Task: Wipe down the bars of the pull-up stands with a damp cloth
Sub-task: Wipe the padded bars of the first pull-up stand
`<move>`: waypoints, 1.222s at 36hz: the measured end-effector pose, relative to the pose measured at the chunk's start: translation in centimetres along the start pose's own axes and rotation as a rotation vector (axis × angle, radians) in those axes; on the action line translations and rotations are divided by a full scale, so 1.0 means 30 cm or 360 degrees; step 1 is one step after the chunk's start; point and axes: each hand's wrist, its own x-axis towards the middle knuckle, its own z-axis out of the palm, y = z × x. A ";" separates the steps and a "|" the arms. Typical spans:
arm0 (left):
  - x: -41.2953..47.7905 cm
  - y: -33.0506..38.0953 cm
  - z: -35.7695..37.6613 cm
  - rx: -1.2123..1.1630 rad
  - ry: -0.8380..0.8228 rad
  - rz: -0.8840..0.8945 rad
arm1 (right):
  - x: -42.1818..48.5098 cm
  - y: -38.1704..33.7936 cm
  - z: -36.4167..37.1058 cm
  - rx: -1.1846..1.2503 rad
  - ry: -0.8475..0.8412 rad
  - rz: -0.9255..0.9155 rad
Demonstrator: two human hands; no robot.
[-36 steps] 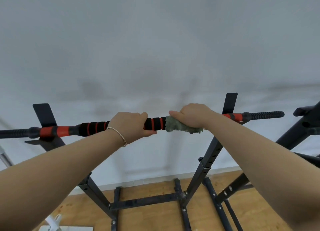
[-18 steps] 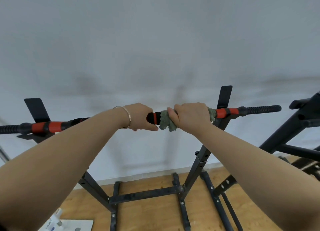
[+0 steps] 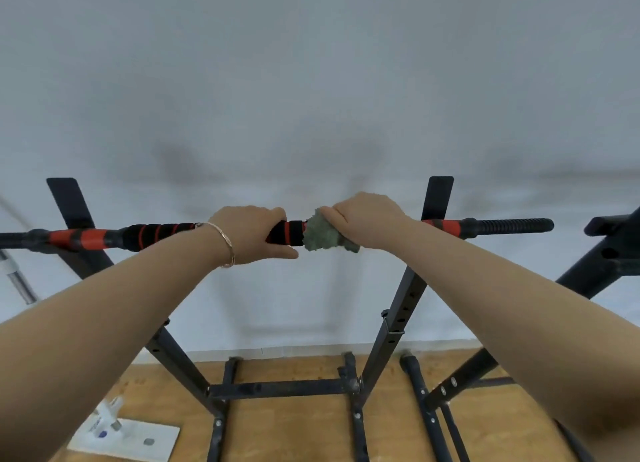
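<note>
A black pull-up bar (image 3: 509, 226) with red and black foam grips runs across the view at chest height on a black steel stand (image 3: 398, 316). My left hand (image 3: 252, 234), with a thin bracelet on the wrist, is wrapped around the foam grip near the bar's middle. Just right of it, my right hand (image 3: 367, 219) presses a crumpled grey-green cloth (image 3: 322, 236) around the bar. The cloth covers the bar under my right palm.
A second black stand (image 3: 609, 253) rises at the right edge. The stand's base frame (image 3: 280, 389) lies on a wooden floor. A white spray bottle (image 3: 107, 416) sits on a white board (image 3: 138, 444) at the lower left. A white wall is close behind.
My right hand and the cloth slid left along the bar, then a little back to the right. My left hand shifted right along the grip and stays closed on it.
</note>
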 end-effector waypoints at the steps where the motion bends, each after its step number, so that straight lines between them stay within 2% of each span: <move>1: 0.002 0.005 -0.019 -0.0177 -0.0095 -0.0030 | -0.024 0.011 0.006 -0.0068 0.0076 -0.0050; 3: 0.006 0.021 -0.044 -0.0487 -0.0164 -0.0036 | -0.059 0.037 0.016 -0.0061 0.0126 -0.0068; 5: 0.014 0.046 -0.056 -0.0618 -0.0119 0.0029 | -0.083 0.055 0.018 -0.0015 0.0111 -0.0072; 10: 0.049 0.119 -0.028 -0.0608 0.0075 0.0277 | -0.157 0.118 -0.022 0.0402 0.0090 -0.0094; 16: 0.091 0.176 -0.013 -0.0738 0.0399 0.0429 | -0.222 0.196 -0.023 0.0412 0.0121 0.0065; 21: 0.150 0.223 -0.018 -0.0653 0.0410 0.0504 | -0.228 0.217 -0.012 0.0471 0.0245 0.0155; 31: 0.185 0.262 -0.049 -0.0983 0.0695 0.0603 | -0.268 0.244 -0.087 0.0921 0.0471 0.0528; 34: 0.148 0.290 -0.091 -0.1113 0.0588 0.0635 | -0.304 0.280 -0.122 0.1104 0.0497 0.0566; 37: 0.125 0.319 -0.117 -0.1253 0.0343 0.0561 | -0.352 0.320 -0.154 0.1365 0.0174 0.0468; 39: 0.137 0.336 -0.113 -0.1143 0.0408 0.0543 | -0.375 0.353 -0.161 0.1435 0.0037 0.0426; 41: 0.170 0.358 -0.103 -0.0818 0.0439 0.0581 | -0.382 0.389 -0.154 0.1373 0.0096 0.0473; 44: 0.223 0.403 -0.091 -0.0272 0.0134 0.0530 | -0.362 0.452 -0.116 0.0983 0.0278 0.0576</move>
